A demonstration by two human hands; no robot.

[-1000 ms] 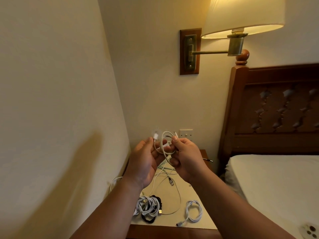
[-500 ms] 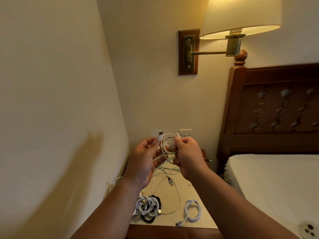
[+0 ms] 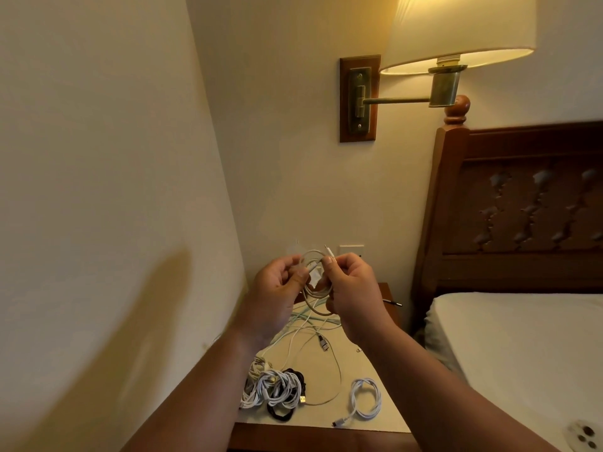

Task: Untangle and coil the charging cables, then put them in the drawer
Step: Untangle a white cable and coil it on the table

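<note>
Both hands are raised over the nightstand with a small white cable coil between them. My left hand pinches the coil's left side, and my right hand grips its right side with a plug tip sticking up above the fingers. The cable's loose end trails down to the nightstand top. Below lie a tangled bundle of white and black cables, loose pale-green and white strands and one neat white coiled cable. No drawer is in view.
The nightstand stands in a corner between the left wall and a bed with a dark wooden headboard. A lit wall lamp hangs overhead. A wall socket sits behind the hands. A phone lies on the bed's near corner.
The hands have come closer together and wound another turn, so the coil looks tighter. The plug end by the left fingers has dropped out of sight.
</note>
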